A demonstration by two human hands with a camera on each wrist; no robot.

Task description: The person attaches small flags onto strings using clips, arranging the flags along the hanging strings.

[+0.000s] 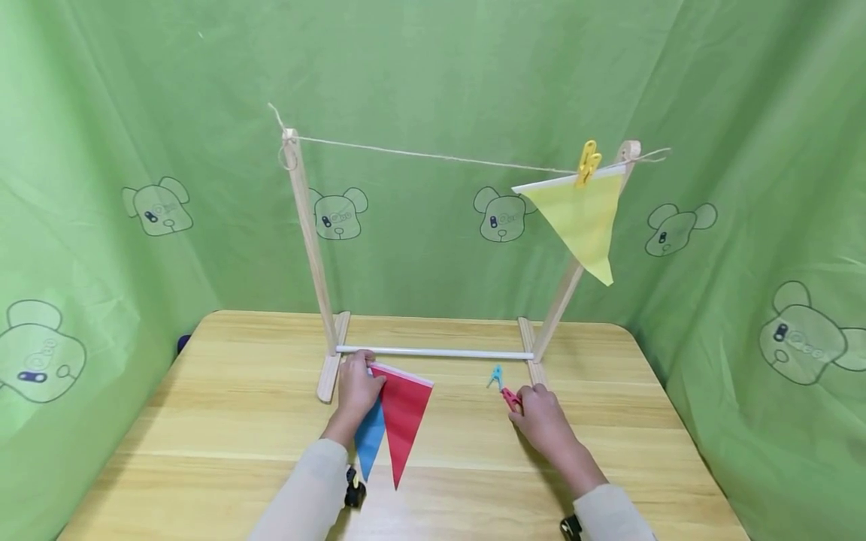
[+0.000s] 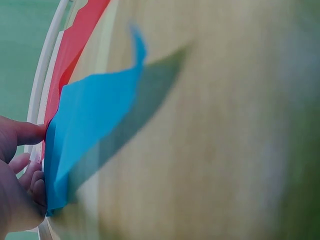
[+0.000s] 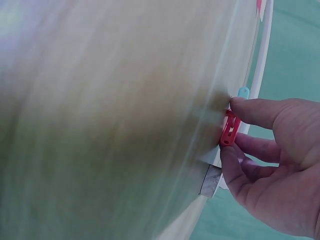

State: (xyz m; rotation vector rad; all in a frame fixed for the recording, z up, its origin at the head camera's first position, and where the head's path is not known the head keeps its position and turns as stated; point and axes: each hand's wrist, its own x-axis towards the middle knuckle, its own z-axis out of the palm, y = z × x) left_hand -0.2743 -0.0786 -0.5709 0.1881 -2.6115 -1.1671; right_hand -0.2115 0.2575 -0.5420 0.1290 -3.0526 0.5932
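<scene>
My left hand point(image 1: 358, 387) pinches a red pennant point(image 1: 404, 406) and a blue pennant point(image 1: 370, 436) by their top edges, the red one overlapping the blue. In the left wrist view the blue pennant point(image 2: 95, 110) hangs in front, its tip curling up. Over the right part of the table, my right hand point(image 1: 541, 421) holds a red clothespin point(image 1: 511, 400) between thumb and fingers, also seen in the right wrist view as a red clothespin point(image 3: 230, 129). Just beyond it is a light blue clothespin point(image 1: 497, 377).
A wooden stand has a left post point(image 1: 307, 225), a right post point(image 1: 561, 300) and a white crossbar point(image 1: 433, 352). Twine point(image 1: 433, 156) runs between the post tops. From it hangs a yellow pennant point(image 1: 582, 218) under a yellow clothespin point(image 1: 588, 164). Green curtains point(image 1: 419, 68) surround the wooden table point(image 1: 467, 481).
</scene>
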